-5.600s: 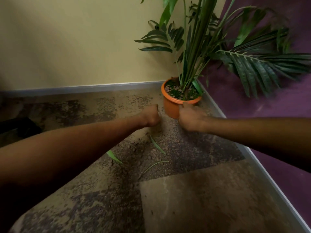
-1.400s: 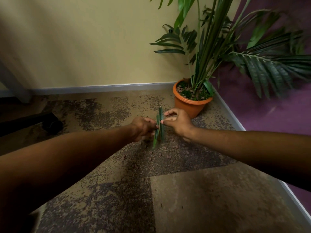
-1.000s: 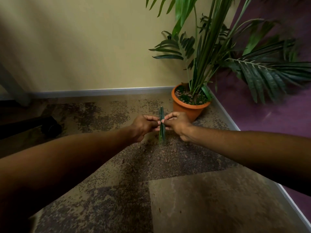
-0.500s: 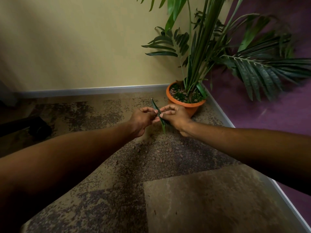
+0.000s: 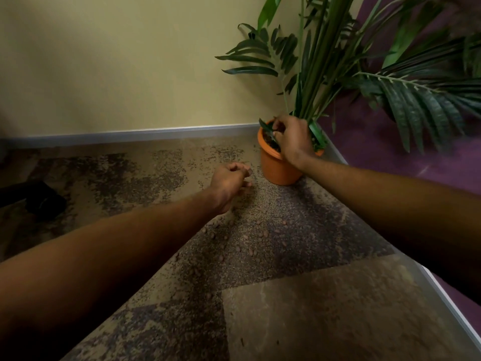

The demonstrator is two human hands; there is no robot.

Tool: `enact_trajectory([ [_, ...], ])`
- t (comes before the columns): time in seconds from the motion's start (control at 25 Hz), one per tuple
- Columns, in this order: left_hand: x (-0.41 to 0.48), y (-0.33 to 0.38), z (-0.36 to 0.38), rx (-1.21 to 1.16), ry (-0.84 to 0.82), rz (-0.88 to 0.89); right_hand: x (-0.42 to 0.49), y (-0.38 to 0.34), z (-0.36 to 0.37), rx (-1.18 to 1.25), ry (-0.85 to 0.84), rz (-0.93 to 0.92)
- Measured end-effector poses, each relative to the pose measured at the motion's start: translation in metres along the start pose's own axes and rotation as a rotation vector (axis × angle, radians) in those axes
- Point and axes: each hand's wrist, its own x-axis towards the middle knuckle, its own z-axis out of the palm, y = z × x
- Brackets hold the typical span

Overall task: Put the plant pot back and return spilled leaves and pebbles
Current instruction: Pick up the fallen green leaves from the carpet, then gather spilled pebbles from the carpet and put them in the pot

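An orange plant pot [image 5: 278, 168] stands upright in the room's corner with a tall green palm [image 5: 320, 61] growing from it. My right hand [image 5: 292, 138] is over the pot's rim, pinching the green leaves [image 5: 266, 127] that stick out to the left above the soil. My left hand [image 5: 230, 182] hovers low over the carpet to the left of the pot, fingers loosely curled, holding nothing. Several small brown pebbles [image 5: 250, 248] lie scattered on the carpet below my hands.
The patchy brown carpet [image 5: 312, 308] meets a yellow wall with a silver skirting [image 5: 145, 132] at the back and a purple wall [image 5: 390, 157] on the right. A dark object [image 5: 36, 198] lies at the far left.
Both hands held the green leaves together above the carpet. Now my right hand alone has carried them to the pot, and my left hand has let go and dropped toward the floor.
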Motion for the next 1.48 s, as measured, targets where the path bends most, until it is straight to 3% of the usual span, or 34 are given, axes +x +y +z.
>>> enact_trajectory([
  [0.12, 0.003, -0.006, -0.003, 0.072, -0.008, 0.043, 0.017, 0.003, 0.013, -0.183, -0.021, 0.009],
  [0.32, 0.011, -0.026, -0.030, 0.247, -0.051, 0.106, 0.028, 0.004, 0.030, -0.513, -0.125, -0.128],
  [0.68, 0.024, -0.041, -0.066, 0.554, 0.044, 0.189, 0.026, 0.013, 0.034, -0.953, -0.237, -0.382],
  [0.8, 0.020, -0.035, -0.070, 0.769, 0.050, 0.272, 0.022, 0.014, 0.027, -0.969, -0.221, -0.436],
  [1.12, 0.001, -0.022, -0.085, 1.025, -0.001, 0.359, -0.003, -0.003, 0.010, -0.981, -0.177, -0.746],
  [1.36, -0.019, -0.043, -0.128, 1.226, -0.035, 0.303, -0.065, -0.016, 0.045, -0.719, -0.411, -0.928],
  [1.48, -0.022, -0.052, -0.158, 1.286, -0.066, 0.233, -0.085, -0.016, 0.064, -0.611, -0.518, -0.870],
])
